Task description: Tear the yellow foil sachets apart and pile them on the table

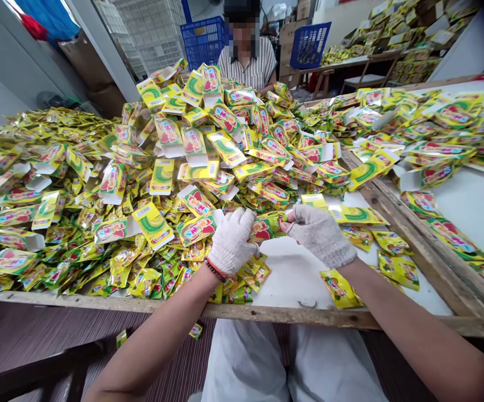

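My left hand (231, 243), in a white knit glove with bare fingertips, is closed on the left end of a small printed carton (262, 230) with red lettering. At the carton's right end my right hand (319, 234), gloved the same way, pinches a green foil packet (279, 222). How far the packet sits inside the carton is hidden by my fingers. Loose yellow packets (255, 272) lie beneath my left hand. Flat yellow cartons (357, 215) rest just beyond my right hand, with a yellow packet (338, 287) below it.
A high heap of cartons (225, 146) and foil packets (141, 282) covers the table's left and middle. A wooden rim (309, 316) edges the table; a wooden divider (418, 234) separates more cartons (455, 120) at right. Another person (248, 61) sits opposite, near blue crates (202, 42).
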`<state>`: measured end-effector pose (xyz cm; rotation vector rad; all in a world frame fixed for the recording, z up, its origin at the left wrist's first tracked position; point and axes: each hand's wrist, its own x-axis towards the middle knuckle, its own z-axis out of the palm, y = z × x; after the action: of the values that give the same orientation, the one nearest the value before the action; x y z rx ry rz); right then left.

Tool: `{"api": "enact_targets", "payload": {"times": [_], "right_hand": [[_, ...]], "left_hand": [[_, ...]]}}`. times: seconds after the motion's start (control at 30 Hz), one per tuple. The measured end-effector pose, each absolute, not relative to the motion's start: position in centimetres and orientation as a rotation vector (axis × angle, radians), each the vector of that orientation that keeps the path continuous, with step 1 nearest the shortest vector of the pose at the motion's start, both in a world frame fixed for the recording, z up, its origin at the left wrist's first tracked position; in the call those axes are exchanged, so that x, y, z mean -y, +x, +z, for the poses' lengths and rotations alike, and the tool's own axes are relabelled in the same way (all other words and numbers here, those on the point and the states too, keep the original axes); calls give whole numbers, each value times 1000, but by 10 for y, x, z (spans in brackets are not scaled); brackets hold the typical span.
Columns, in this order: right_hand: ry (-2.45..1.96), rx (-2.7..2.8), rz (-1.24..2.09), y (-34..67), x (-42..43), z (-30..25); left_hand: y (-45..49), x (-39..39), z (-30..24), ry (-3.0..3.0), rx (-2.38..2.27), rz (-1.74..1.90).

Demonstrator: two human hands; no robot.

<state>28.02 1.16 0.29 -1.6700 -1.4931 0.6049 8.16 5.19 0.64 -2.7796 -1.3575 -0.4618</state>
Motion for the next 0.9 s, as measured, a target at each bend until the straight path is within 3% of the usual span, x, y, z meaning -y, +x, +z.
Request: {"api": "enact_targets", "payload": {"times": [0.2, 0.5, 0.6, 0.7, 0.8, 0.9], "right_hand": [[-1675, 1558, 437, 273, -9, 3], [-1421, 1305, 1503, 275, 3, 9], [-1299, 1374, 1688, 269, 5, 9], [-1364, 1368, 1558, 268, -1, 6], [-1498, 1376, 1271, 271, -5, 5], [-1626, 1528, 948, 274, -3, 6]], "left_hand": [[86, -49, 4, -2757, 1306, -374], [87, -49, 4, -2760, 1305, -404], [86, -48, 2, -2877, 1197, -451], [83, -51, 2, -3057, 1198, -783], [83, -55, 5, -3241, 1511, -1188], [86, -56, 4, -3459, 1705, -1268]]}}
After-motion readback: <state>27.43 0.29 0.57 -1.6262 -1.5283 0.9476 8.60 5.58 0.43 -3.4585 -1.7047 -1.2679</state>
